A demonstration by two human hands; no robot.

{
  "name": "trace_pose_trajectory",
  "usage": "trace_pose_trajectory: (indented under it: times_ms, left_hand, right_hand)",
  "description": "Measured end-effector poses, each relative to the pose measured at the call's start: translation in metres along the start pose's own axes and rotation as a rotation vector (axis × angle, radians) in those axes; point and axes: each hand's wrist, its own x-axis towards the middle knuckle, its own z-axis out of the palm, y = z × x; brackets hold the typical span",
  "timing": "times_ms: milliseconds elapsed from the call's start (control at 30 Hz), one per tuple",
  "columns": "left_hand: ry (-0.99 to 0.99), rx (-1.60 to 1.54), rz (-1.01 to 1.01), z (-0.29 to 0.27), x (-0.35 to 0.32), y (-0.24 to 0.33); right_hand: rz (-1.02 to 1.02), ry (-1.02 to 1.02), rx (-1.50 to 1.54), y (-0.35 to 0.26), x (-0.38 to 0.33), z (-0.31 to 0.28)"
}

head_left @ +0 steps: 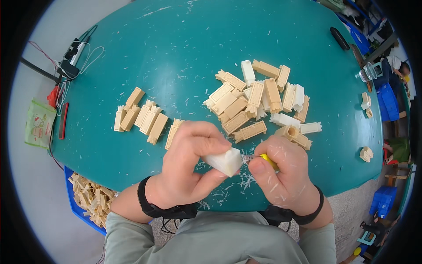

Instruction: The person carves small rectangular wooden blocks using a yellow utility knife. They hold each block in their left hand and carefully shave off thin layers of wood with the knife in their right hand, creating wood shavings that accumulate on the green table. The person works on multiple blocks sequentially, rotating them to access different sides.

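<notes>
My left hand (189, 163) is closed around a white rectangular plastic block (228, 162), its end turned toward my right hand. In my closed right hand (285, 169) is a small yellow-handled tool (269, 161) with a thin metal tip. That tip meets or nearly meets the end of the block; exact contact is hard to tell. Most of the handle is hidden by my fingers. Beyond my hands lies a loose pile of beige and white molded blocks (235, 108). A smaller group of beige blocks (151, 119) sits to the left.
White shavings (246, 180) are scattered over the green table (176, 53). A blue bin (72, 193) full of blocks stands low at the left. Along the left edge are a power strip (72, 59) and a green bag (40, 123). A person (391, 70) sits far right.
</notes>
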Motion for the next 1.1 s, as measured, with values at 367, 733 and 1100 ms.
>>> trace_pose_trajectory:
  times_ms: [367,733,1100]
  left_hand:
    - [0.049,0.191,0.11,0.004,0.004,0.005]
    - [-0.192,0.159,-0.13,-0.006,0.015,0.006]
    - [-0.176,0.779,-0.243,-0.017,0.018,-0.01]
  right_hand:
    - [-0.035,0.044,-0.115,0.003,-0.003,0.004]
    - [0.231,0.184,0.123,0.0,0.002,-0.008]
    - [0.354,0.315,-0.379,0.027,0.007,-0.044]
